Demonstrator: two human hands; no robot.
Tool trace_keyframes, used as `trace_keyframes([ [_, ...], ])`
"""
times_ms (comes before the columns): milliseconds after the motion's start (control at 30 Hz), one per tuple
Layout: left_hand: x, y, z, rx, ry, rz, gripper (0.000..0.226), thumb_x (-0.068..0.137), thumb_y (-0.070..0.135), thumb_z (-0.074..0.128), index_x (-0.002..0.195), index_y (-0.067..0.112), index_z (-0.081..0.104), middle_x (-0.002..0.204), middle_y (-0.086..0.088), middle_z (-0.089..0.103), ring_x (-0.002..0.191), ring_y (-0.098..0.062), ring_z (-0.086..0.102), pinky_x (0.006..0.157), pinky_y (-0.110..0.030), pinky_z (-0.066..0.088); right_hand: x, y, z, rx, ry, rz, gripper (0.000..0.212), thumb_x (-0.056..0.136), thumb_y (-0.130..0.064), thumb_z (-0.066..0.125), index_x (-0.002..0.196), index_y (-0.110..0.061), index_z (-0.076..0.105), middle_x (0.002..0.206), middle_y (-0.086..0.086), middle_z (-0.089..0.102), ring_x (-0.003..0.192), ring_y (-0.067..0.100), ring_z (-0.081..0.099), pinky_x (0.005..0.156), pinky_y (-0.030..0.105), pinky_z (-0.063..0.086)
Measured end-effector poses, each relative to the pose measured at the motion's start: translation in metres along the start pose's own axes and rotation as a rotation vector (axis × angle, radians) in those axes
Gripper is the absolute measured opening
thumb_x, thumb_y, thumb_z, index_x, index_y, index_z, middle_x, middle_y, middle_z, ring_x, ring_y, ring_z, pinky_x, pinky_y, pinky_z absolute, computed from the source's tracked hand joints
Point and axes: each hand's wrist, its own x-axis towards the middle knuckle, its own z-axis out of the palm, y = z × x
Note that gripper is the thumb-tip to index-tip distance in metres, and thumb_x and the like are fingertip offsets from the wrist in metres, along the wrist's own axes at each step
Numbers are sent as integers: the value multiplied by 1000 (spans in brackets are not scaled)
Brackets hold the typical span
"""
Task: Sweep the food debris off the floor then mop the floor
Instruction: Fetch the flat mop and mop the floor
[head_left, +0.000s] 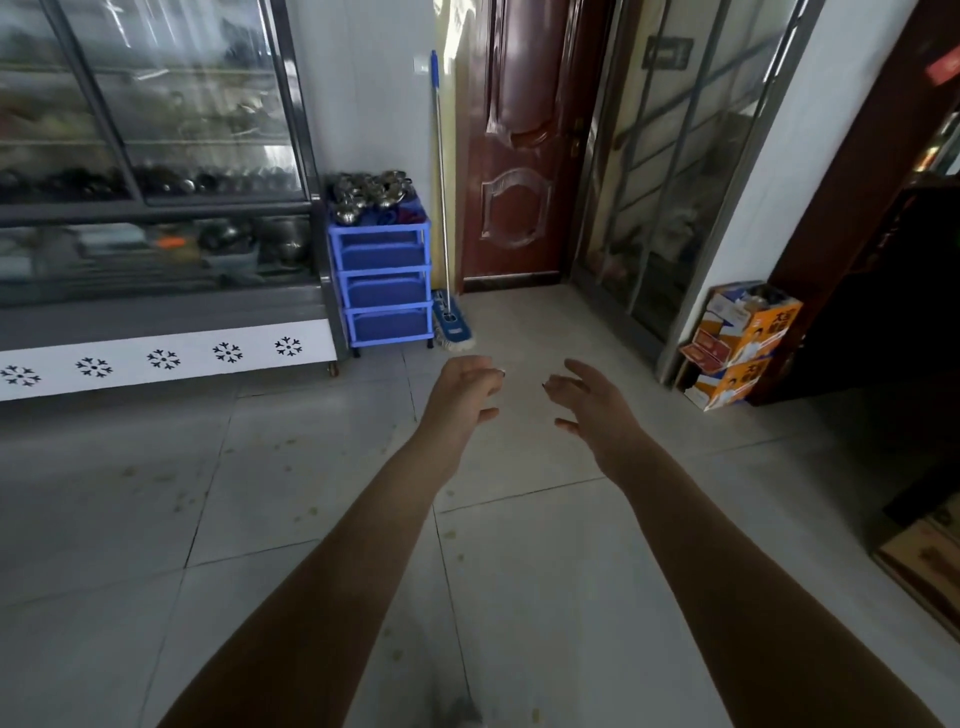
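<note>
Hands both out front over the pale grey tiled floor (156, 519), arms stretched forward. Left hand (465, 387): fingers loosely curved and spread, holding nothing. Right hand (592, 402): same, fingers relaxed and apart, empty. The two hands are near each other but not touching.

Flat blue mop with a long silver metal handle (442, 208) leans upright against the white wall, between the blue plastic three-drawer unit (384, 291) and the dark red-brown panelled door (519, 156). Its head rests on the floor just beside the drawer unit's bottom corner, beyond the left hand. Neither hand touches it.

Small yellowish food specks (311, 512) are scattered on the tiles, mostly left of and under the left forearm; a few more lie near the bottom edge.

Shiny steel bowls (371, 195) are heaped on top of the drawer unit. Glass-fronted display cooler with a snowflake-patterned white base panel (156, 182) fills the left side. Stacked orange-and-white cardboard boxes (737, 343) sit against the right wall, near a metal-framed glass door (675, 182). Picture is slightly blurred.
</note>
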Motion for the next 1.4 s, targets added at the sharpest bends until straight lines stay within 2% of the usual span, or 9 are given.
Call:
trace_keyframes([
  [200, 123, 14, 27, 24, -43, -19, 12, 91, 16, 53, 102, 21, 53, 110, -4, 58, 105, -17, 57, 87, -33, 49, 122, -24, 2, -49, -12, -23, 54, 89, -20, 60, 138, -20, 41, 134, 4, 53, 111, 18, 54, 91, 34, 46],
  [367, 205, 25, 52, 46, -47, 15, 15, 91, 16, 53, 89, 31, 54, 97, 5, 57, 98, -12, 57, 87, -32, 48, 203, -43, -6, -70, -2, -31, 53, 90, -20, 58, 140, -17, 38, 134, 6, 53, 115, 19, 52, 96, 38, 45],
  [533, 282, 27, 75, 46, -34, 12, 14, 90, 15, 55, 87, 29, 56, 97, 4, 58, 98, -12, 57, 86, -33, 47, 284, -46, -27, -58, -16, -23, 51, 91, -18, 56, 139, -19, 39, 133, 6, 53, 110, 18, 53, 89, 34, 46],
  [700, 378, 22, 118, 25, 7, 10, 7, 91, 23, 55, 88, 28, 58, 96, 3, 59, 92, -11, 59, 74, -26, 50, 394, -49, -61, -62, -57, -20, 52, 89, -20, 58, 138, -21, 40, 130, 4, 55, 107, 17, 54, 87, 33, 46],
  [800, 434, 17, 146, 19, 35, -11, 6, 91, 25, 54, 86, 27, 56, 90, 3, 58, 86, -12, 57, 80, -31, 48, 461, -54, -85, -67, -83, -3, 52, 89, -20, 59, 138, -20, 40, 130, 4, 54, 107, 18, 53, 88, 34, 46],
  [967, 528, 22, 189, -38, 118, -78, 12, 94, 25, 51, 82, 25, 55, 82, 4, 57, 77, -9, 55, 68, -24, 45, 578, -73, -113, -53, -114, 7, 49, 89, -20, 60, 135, -20, 43, 127, 5, 55, 107, 17, 54, 86, 32, 47],
  [1200, 632, 17, 205, 19, 197, -57, 8, 93, 21, 54, 90, 28, 56, 100, 0, 60, 91, -11, 59, 76, -25, 51, 705, -65, -99, -67, -230, 6, 57, 85, -27, 63, 138, -23, 41, 99, -16, 58, 92, 1, 55, 70, 24, 47],
  [1333, 712, 24, 203, 59, 219, -29, 11, 92, 18, 54, 89, 28, 56, 104, -2, 58, 96, -15, 58, 81, -29, 51, 790, -74, -83, -20, -233, 28, 56, 85, -24, 64, 137, -21, 42, 113, -3, 59, 91, 2, 55, 72, 27, 47],
  [1400, 768, 26, 200, 51, 230, -34, 9, 92, 19, 53, 91, 28, 56, 103, -3, 59, 95, -17, 57, 86, -34, 49, 845, -78, -71, -62, -208, 3, 57, 85, -25, 64, 138, -20, 42, 106, -7, 60, 89, 1, 55, 70, 26, 47],
])
